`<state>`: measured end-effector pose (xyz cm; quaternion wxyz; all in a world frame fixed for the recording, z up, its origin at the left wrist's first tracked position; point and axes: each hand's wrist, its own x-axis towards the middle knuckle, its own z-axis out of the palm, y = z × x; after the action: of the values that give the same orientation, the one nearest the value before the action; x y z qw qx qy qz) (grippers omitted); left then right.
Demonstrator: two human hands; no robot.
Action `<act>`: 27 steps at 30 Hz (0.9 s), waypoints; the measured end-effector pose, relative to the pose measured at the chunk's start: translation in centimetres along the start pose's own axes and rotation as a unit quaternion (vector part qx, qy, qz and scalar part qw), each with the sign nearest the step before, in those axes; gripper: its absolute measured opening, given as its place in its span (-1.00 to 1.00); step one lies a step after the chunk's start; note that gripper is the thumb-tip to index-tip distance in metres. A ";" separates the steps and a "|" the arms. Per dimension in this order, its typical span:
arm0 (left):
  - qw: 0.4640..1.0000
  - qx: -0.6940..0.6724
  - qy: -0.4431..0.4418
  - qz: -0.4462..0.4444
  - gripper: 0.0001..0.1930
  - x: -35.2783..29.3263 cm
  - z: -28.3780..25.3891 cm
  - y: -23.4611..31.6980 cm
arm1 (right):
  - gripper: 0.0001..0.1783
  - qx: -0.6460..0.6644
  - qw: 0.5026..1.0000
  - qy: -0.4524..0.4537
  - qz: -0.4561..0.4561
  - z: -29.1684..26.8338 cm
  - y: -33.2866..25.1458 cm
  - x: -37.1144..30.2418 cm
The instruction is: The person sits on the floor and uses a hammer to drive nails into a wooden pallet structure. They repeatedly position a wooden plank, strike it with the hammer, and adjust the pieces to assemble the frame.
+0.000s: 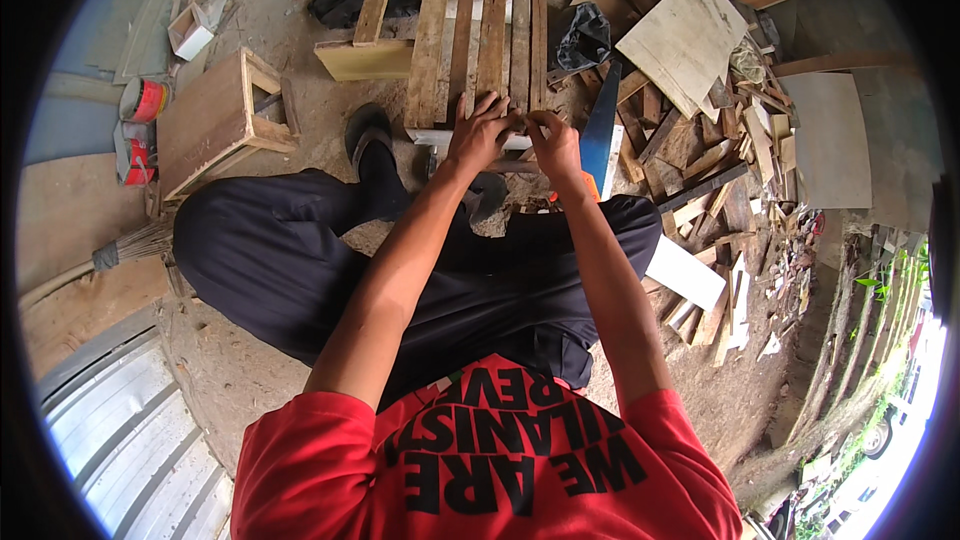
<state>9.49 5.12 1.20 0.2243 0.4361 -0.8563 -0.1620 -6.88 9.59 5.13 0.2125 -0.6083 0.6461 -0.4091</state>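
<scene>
Several narrow wooden slats (pixel 491 35) lie side by side in front of me, their near ends over a pale crosspiece (pixel 432 136). My left hand (pixel 478 135) rests on those ends, fingers stretched out and spread over the wood. Close by, at the right-hand slats, my right hand (pixel 556 147) is closed in a pinch; what sits between its fingertips is too small to make out. The fingertips of both hands nearly meet. Just right of my right hand lies a handsaw with a blue blade (pixel 601 128) and an orange handle, partly hidden by my wrist.
Scrap wood (pixel 710 155) is heaped on the right, with a pale board (pixel 685 40) on top. A black plastic bag (pixel 583 37) lies beyond the saw. At left stand a wooden box frame (pixel 210 120) and red-labelled cans (pixel 143 100). My knees flank the work.
</scene>
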 end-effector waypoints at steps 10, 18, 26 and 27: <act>1.000 0.010 0.007 -0.004 -0.64 -0.2 0.2 0.0 | -0.85 -0.018 0.999 -0.019 -0.019 -0.2 -0.6 0.4; 1.000 0.009 0.005 0.005 -0.53 -0.3 0.0 0.0 | -0.85 -0.023 0.998 -0.042 -0.036 -0.4 -1.0 0.7; 1.000 -0.014 -0.019 0.004 -0.46 -0.4 -0.7 -0.1 | -0.86 0.059 0.995 0.085 0.011 0.0 1.2 -0.1; 1.000 -0.024 -0.020 0.003 -0.46 -0.2 -0.7 0.1 | -0.86 0.098 0.985 0.123 0.068 -0.2 2.7 -0.6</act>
<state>9.93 5.31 1.82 0.2180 0.4246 -0.8579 -0.1905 -8.58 10.01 2.93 0.2170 -0.4844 0.6641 -0.5265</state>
